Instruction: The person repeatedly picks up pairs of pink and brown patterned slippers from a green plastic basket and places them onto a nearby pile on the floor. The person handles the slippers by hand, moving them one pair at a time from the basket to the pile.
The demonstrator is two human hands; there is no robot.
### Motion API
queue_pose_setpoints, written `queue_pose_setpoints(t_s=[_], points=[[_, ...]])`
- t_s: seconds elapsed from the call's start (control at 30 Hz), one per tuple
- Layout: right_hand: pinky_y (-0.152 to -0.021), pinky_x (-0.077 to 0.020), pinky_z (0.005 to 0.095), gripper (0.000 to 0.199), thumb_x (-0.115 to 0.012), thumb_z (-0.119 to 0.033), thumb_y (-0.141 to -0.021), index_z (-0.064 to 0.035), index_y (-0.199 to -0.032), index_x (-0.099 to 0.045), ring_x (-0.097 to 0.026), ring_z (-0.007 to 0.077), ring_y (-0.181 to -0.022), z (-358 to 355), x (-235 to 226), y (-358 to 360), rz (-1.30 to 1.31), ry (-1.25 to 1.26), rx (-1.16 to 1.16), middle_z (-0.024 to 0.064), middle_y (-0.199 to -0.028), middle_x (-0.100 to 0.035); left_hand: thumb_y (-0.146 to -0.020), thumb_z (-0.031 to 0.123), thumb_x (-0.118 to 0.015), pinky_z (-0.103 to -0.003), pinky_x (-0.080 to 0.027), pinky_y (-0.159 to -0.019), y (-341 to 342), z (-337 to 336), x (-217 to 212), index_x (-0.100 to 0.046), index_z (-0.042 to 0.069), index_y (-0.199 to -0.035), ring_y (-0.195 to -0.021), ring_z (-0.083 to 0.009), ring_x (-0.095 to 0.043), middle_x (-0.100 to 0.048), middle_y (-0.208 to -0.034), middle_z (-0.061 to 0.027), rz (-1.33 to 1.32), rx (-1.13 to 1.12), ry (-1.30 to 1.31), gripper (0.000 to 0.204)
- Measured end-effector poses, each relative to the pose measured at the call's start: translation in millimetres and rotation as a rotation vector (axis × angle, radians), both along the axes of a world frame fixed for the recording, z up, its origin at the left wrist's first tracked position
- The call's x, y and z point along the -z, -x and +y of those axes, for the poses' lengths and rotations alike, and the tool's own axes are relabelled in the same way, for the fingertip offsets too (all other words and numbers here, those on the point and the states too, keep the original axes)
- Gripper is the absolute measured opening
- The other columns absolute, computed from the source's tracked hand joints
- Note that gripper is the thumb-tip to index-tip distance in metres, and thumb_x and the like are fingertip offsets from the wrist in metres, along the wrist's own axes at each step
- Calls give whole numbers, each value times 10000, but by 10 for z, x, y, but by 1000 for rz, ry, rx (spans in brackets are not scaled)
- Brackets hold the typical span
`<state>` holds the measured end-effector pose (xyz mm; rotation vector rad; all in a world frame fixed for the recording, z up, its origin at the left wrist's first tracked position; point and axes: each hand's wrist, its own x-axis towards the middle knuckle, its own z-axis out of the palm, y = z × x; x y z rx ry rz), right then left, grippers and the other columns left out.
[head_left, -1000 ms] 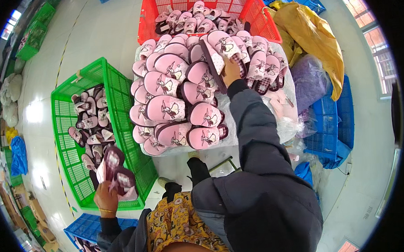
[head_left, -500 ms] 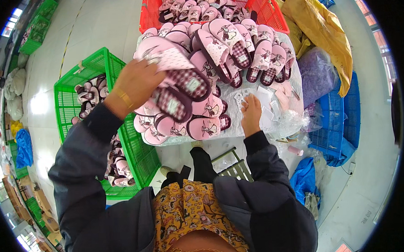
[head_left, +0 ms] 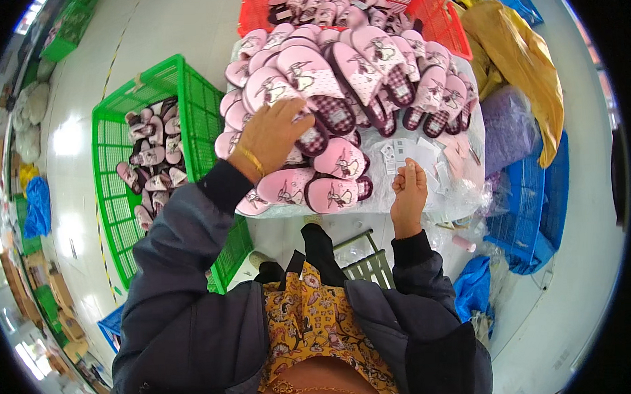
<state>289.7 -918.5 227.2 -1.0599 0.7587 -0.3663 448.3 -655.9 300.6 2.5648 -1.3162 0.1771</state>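
At the far left, cardboard boxes [head_left: 71, 324] are lined up along the room's edge, and a blue bag [head_left: 36, 207] is seen above them. The pale, shiny floor [head_left: 75, 176] is crossed by a dark-and-yellow line [head_left: 114, 61]. A green crate [head_left: 198, 124], partly filled with slippers, is set beside the surface [head_left: 435, 204], which is covered in whitish plastic and heaped with pink slippers. A pair of pink slippers [head_left: 306, 69] is rested on the heap's left part, with the left hand [head_left: 272, 137] laid over the nearer one; its fingers are bent across it, but whether it is gripped cannot be told. Behind the surface, more slippers are held in a red crate [head_left: 434, 19]; before it, a slatted stool [head_left: 369, 266] is placed. White labels [head_left: 401, 151] are spread just beyond the right hand [head_left: 408, 194], whose fingers are drawn narrowly together; whether anything is pinched cannot be told. Farther right, a purple bundle [head_left: 511, 128], blue crates [head_left: 517, 220] and a yellow sack [head_left: 516, 44] are crowded together.
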Motion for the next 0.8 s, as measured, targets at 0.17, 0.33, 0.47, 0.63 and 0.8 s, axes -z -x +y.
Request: queue_pose_setpoints(t_s=[0.17, 0.33, 0.47, 0.63, 0.8], points=[[-611, -399, 204, 198, -531, -156, -960, -19, -1100, -559, -471, 56, -670, 931, -368, -171, -169, 130, -324, 1, -804, -554, -741, 66, -640, -392, -464, -820, 988, 978, 241, -641, 83, -1006, -997, -298, -557, -571, -1102, -108, 217, -251, 242, 265], [-629, -423, 207, 193, -541, -164, -955, -12, -1070, -569, -493, 57, -680, 2111, -520, -144, -158, 209, -757, 2, -808, -559, -738, 83, -639, -404, -470, -820, 2051, 2331, 823, -632, 68, -909, -959, -306, -566, -592, -1034, -96, 356, -639, 286, 172], [-626, -413, 200, 192, -563, -150, -934, -13, -1069, -575, -490, 56, -677, 3129, -390, 26, -66, 222, -1060, 1, -833, -567, -748, 104, -641, -409, -479, -825, 3035, 3523, 1293, -637, 78, -891, -954, -315, -571, -603, -996, -108, 408, -940, 316, 145], [-625, -408, 205, 191, -576, -145, -922, -19, -1065, -580, -498, 64, -679, 4479, 40, 442, 104, 132, -1224, 7, -850, -580, -751, 154, -646, -420, -480, -819, 4156, 4906, 1977, -659, 94, -857, -940, -316, -582, -618, -964, -106, 531, -1224, 204, 123], [-615, -405, 205, 178, -588, -133, -909, -19, -1046, -585, -504, 65, -678, 5693, 657, 915, 207, 76, -1372, 9, -849, -587, -756, 178, -648, -456, -457, -835, 4679, 5936, 2436, -667, 123, -848, -935, -298, -584, -624, -936, -85, 547, -1404, 70, 109]])
